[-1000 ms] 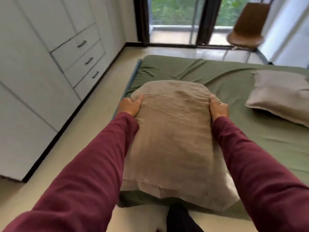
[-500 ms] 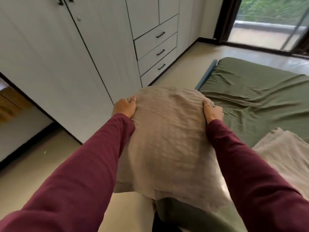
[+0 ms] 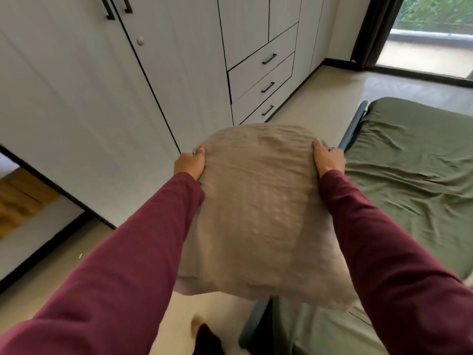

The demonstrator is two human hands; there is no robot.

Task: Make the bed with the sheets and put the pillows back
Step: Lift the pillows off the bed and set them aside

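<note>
A beige pillow (image 3: 258,211) hangs in the air in front of me, over the floor beside the bed's left edge. My left hand (image 3: 190,163) grips its left side with the thumb on top. My right hand (image 3: 327,160) grips its right side the same way, a ring on one finger. The bed (image 3: 414,180) lies to the right, covered with a wrinkled olive-green sheet. The second pillow is out of view.
White wardrobe doors and three drawers (image 3: 266,83) line the left wall. A strip of beige floor (image 3: 325,101) runs between wardrobe and bed. A glass balcony door (image 3: 432,42) stands at the far right. My foot (image 3: 204,336) shows at the bottom.
The pillow has been lifted off the bed and carried left, out over the floor. My view has swung left toward the wardrobe; the other pillow has left the frame.
</note>
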